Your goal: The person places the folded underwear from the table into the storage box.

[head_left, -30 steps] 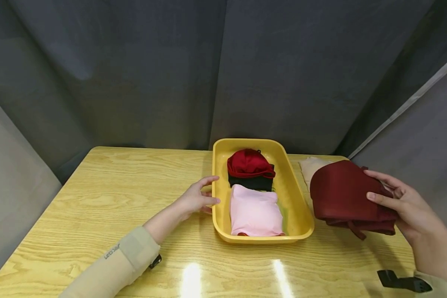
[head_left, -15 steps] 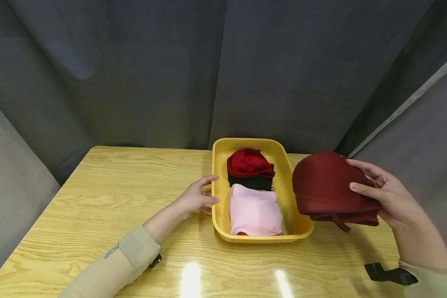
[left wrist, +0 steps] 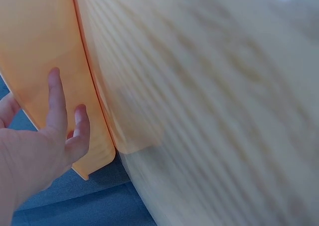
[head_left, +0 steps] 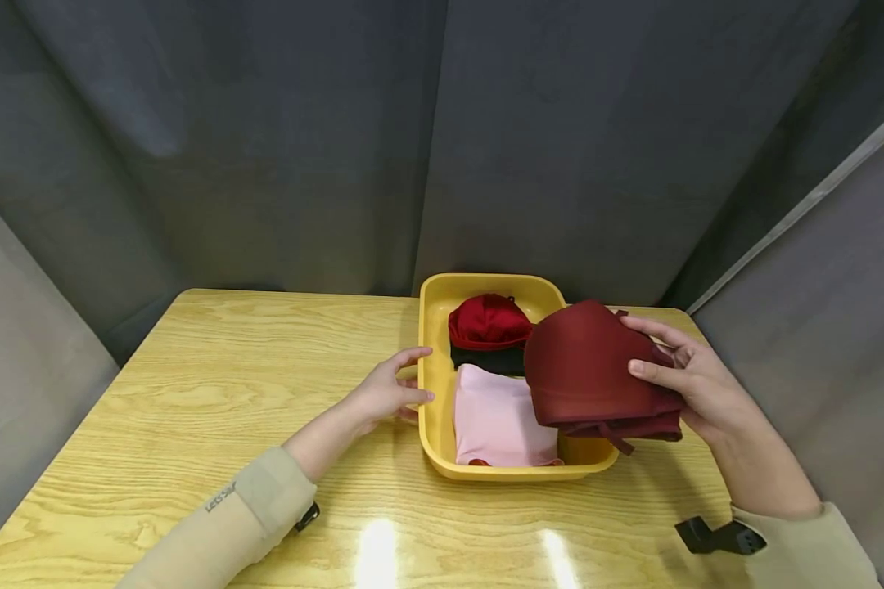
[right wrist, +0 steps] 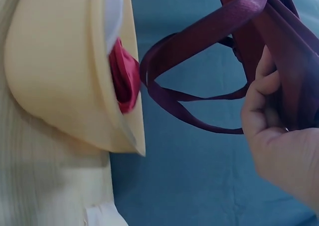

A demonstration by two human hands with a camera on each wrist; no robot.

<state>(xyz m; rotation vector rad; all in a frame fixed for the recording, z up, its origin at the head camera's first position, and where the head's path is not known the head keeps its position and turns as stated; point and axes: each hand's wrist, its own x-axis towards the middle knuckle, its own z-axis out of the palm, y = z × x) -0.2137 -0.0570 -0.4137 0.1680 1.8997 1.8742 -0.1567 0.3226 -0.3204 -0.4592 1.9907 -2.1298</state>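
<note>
A folded maroon bra [head_left: 597,368] hangs over the right side of a yellow tub [head_left: 479,473], pinched by my right hand [head_left: 700,384] at its right edge. Loose maroon straps [right wrist: 199,121] dangle from it in the right wrist view. My left hand [head_left: 383,394] rests with spread fingers against the tub's left wall; the left wrist view shows fingers [left wrist: 57,101] along the outside of that wall. Inside the tub, a red bra [head_left: 489,321] lies on a black folded cloth [head_left: 486,360], with a pink folded garment [head_left: 497,417] nearer me. The maroon bra covers part of the tub's right side.
The wooden table [head_left: 250,352] carries the tub near its back edge. Grey curtains [head_left: 302,164] stand behind and at both sides. A whitish cloth [right wrist: 104,214] shows on the table in the right wrist view.
My right hand has carried the maroon bra leftward, from right of the tub to over its right side. My left hand and the tub have stayed in place.
</note>
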